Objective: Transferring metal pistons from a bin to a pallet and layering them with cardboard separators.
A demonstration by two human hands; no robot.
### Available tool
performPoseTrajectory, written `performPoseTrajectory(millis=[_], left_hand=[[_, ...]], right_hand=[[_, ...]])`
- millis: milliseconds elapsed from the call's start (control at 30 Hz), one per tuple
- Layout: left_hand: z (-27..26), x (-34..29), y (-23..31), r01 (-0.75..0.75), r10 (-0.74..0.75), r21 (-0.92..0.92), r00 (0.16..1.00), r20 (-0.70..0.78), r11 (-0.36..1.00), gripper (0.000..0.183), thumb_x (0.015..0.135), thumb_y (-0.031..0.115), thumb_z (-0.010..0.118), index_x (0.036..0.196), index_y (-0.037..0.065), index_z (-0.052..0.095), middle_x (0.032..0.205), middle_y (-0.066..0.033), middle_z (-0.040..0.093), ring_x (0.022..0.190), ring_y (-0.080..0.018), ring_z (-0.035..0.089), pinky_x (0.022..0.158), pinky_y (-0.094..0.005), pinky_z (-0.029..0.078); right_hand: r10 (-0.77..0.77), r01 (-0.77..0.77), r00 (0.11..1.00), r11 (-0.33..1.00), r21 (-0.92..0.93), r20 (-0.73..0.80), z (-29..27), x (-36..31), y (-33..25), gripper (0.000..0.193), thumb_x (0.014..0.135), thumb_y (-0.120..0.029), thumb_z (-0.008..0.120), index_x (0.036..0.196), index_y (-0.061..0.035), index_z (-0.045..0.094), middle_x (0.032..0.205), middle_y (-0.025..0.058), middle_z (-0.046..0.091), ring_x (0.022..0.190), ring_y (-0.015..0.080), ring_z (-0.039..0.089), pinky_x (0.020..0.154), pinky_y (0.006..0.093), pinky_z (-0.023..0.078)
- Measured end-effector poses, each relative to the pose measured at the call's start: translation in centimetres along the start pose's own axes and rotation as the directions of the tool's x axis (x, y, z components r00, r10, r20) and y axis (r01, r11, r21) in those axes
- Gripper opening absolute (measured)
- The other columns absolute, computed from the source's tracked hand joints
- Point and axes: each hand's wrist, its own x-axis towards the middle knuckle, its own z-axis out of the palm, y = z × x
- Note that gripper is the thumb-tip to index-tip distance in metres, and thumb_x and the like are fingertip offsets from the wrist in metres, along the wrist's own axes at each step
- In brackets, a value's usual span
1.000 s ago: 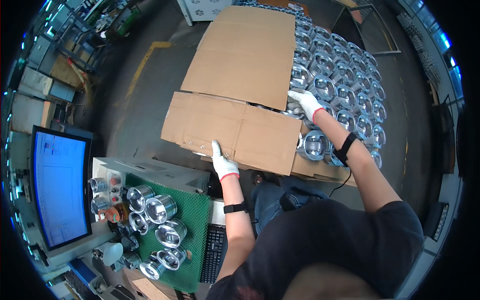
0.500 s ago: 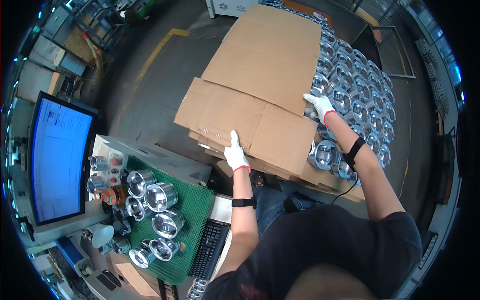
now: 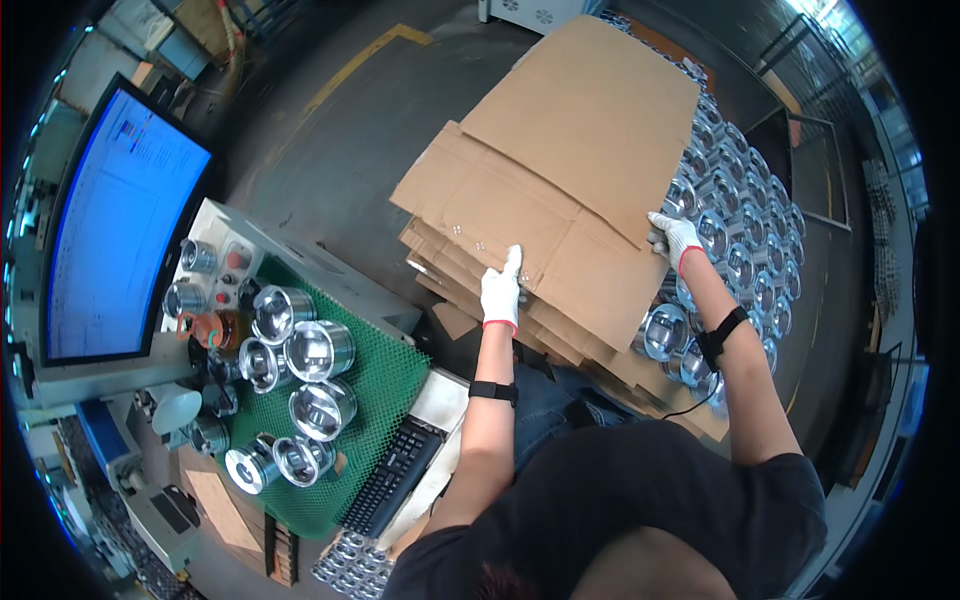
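I hold a large brown cardboard sheet by two of its edges. My left hand, in a white glove with a red cuff, grips the near edge, thumb lying on top and fingers tucked under. At the right edge, my right hand, gloved the same way, has its thumb on top and its fingers curled round the edge. More cardboard layers lie in a stack beneath. Just right of the sheet stand rows of shiny metal pistons, close to my right hand.
To the left, a green mesh mat carries several pistons and an orange-topped bottle. A monitor and a black keyboard are beside it. A thin cable hangs from my right wrist band.
The view has swung, so the scene sits differently. More layer edges show below the sheet's near edge, and the sheet's right side has shifted toward me. Both hands keep their hold.
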Motion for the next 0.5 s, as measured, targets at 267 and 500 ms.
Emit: performPoseTrajectory(millis=[267, 500], left_hand=[[-1.0, -1.8, 0.5, 0.001, -0.007, 0.061, 0.996, 0.085, 0.998, 0.052, 0.08, 0.047, 0.074, 0.087, -0.002, 0.059, 0.077, -0.0059, 0.059, 0.073, -0.0139, 0.057, 0.066, -0.0306, 0.048], [1.2, -3.1, -0.6, -0.049, 0.054, 0.044, 0.993, -0.107, 0.998, 0.062, 0.084, 0.053, 0.066, 0.089, -0.008, 0.06, 0.086, -0.0112, 0.06, 0.078, -0.0173, 0.052, 0.072, -0.0329, 0.045]], right_hand=[[0.003, -0.004, 0.995, 1.0, 0.002, 0.098, -1.1, 0.6, 0.4, 0.02, 0.086, -0.02, 0.068, 0.096, -0.0026, 0.067, 0.081, 0.0079, 0.069, 0.053, 0.0116, 0.059, 0.037, 0.0191, 0.039], [0.0, 0.0, 0.999, 1.0, -0.01, 0.039, -0.3, -0.3, -0.2, 0.021, 0.084, -0.019, 0.072, 0.094, -0.0017, 0.067, 0.074, 0.0054, 0.065, 0.053, 0.0118, 0.057, 0.038, 0.0201, 0.04]])
